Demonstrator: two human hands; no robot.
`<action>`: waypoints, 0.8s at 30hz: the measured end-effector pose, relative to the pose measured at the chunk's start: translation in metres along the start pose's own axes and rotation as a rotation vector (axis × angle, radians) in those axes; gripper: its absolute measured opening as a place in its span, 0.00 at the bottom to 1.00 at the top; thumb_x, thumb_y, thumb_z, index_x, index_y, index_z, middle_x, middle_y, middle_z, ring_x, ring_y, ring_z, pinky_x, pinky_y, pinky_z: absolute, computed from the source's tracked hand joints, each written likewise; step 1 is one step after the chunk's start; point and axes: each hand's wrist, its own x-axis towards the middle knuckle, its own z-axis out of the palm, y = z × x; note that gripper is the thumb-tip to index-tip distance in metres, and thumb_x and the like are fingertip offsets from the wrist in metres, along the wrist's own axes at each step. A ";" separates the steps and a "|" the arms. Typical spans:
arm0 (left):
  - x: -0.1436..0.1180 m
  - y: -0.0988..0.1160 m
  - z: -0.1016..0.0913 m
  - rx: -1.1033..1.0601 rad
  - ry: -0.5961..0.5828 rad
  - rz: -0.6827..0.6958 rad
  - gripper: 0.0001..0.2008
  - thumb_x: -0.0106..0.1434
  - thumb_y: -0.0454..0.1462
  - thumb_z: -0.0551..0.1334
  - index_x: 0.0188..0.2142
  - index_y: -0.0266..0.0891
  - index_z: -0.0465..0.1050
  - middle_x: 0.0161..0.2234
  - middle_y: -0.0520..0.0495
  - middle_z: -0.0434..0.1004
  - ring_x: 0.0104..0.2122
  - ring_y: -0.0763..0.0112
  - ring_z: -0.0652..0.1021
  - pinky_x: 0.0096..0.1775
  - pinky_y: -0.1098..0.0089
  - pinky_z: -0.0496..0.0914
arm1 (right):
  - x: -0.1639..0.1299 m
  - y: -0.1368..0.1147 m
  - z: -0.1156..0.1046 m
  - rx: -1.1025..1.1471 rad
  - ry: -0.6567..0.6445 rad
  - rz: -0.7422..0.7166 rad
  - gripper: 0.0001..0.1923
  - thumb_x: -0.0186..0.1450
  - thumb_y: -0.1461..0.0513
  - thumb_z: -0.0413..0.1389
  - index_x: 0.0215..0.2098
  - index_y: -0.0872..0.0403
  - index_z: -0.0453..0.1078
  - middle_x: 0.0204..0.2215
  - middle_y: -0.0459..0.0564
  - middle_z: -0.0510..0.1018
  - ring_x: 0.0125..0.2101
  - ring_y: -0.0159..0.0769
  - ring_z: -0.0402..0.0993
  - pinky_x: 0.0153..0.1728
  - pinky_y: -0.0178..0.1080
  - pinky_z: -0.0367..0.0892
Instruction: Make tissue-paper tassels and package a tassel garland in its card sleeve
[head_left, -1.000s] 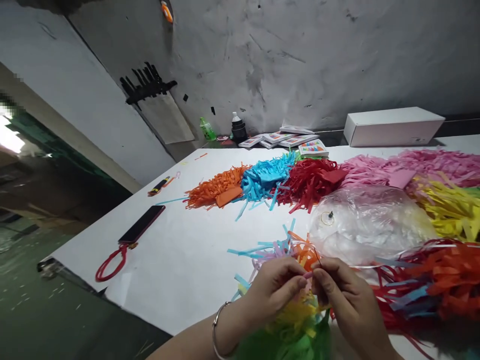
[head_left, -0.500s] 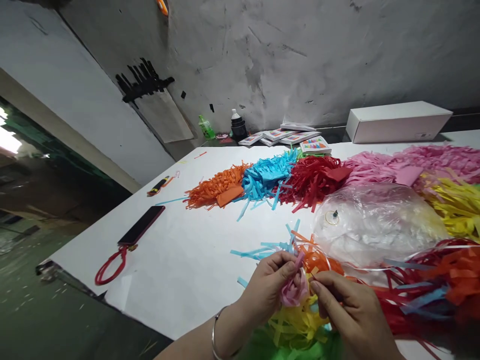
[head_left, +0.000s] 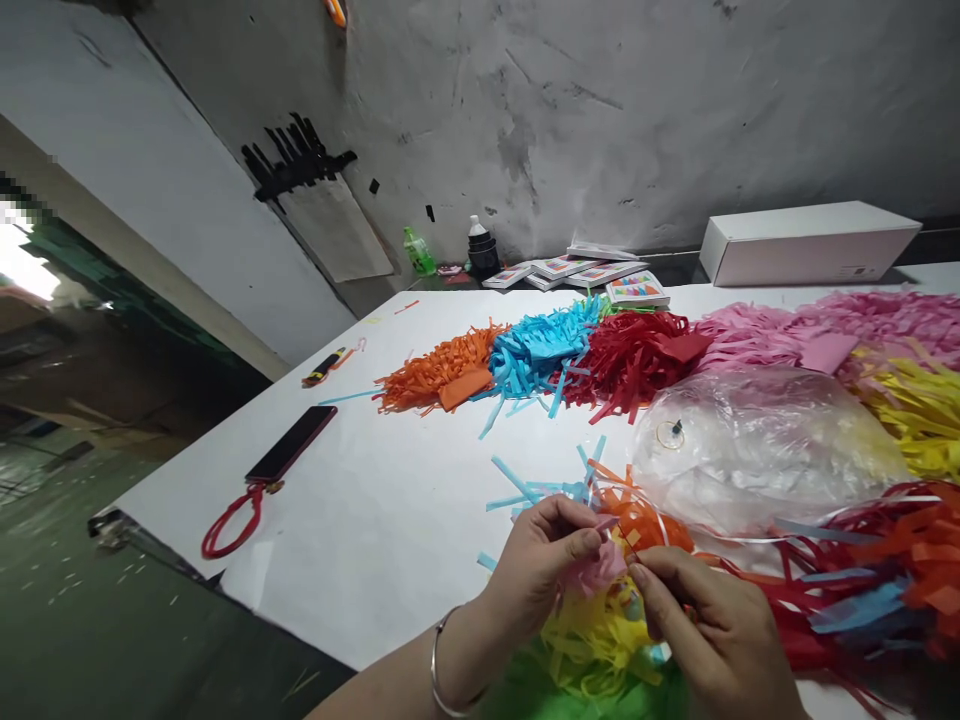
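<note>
Low in the view, my left hand (head_left: 529,560) pinches a pink tissue paper tassel (head_left: 596,568) between thumb and fingers. Close beside it on the right, my right hand (head_left: 712,620) has thumb and forefinger closed on a thin, dark, needle-like piece (head_left: 628,543), its tip by the pink paper. Under both hands lie yellow fringed paper (head_left: 592,640) and green paper (head_left: 592,690). Beyond the fingers are orange fringe (head_left: 652,525) and light blue strips (head_left: 517,490). Part of the pink tassel is hidden behind my left fingers.
Fringed bundles in orange (head_left: 442,365), blue (head_left: 536,350), red (head_left: 637,360) and pink (head_left: 757,335) line the white table (head_left: 375,520). A clear plastic bag (head_left: 757,450) lies before them. A phone (head_left: 292,443) and cutter (head_left: 324,367) lie left; a white box (head_left: 810,245) stands behind.
My right fingertips now show the thin dark piece more clearly, angled up toward the pink tassel. The pink paper has shifted slightly in my left fingers. The view has moved a little.
</note>
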 end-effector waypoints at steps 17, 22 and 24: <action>-0.002 -0.003 -0.001 -0.015 0.010 0.024 0.15 0.44 0.36 0.80 0.26 0.35 0.77 0.29 0.51 0.78 0.28 0.75 0.76 0.33 0.75 0.69 | -0.002 -0.002 0.004 -0.051 -0.016 -0.061 0.16 0.69 0.53 0.54 0.27 0.50 0.73 0.20 0.45 0.75 0.19 0.31 0.68 0.20 0.33 0.57; -0.001 -0.006 -0.003 -0.009 -0.002 0.040 0.14 0.45 0.36 0.80 0.27 0.36 0.77 0.30 0.51 0.78 0.29 0.75 0.75 0.34 0.75 0.68 | -0.002 0.001 0.005 -0.069 -0.019 -0.033 0.16 0.70 0.54 0.53 0.29 0.50 0.74 0.19 0.44 0.74 0.19 0.31 0.69 0.22 0.32 0.59; 0.000 -0.007 -0.004 -0.009 -0.014 0.049 0.13 0.46 0.35 0.79 0.27 0.36 0.77 0.30 0.51 0.78 0.29 0.75 0.75 0.35 0.74 0.68 | -0.002 0.004 0.005 -0.093 -0.032 -0.031 0.16 0.70 0.54 0.52 0.29 0.50 0.74 0.19 0.43 0.74 0.19 0.31 0.69 0.23 0.33 0.60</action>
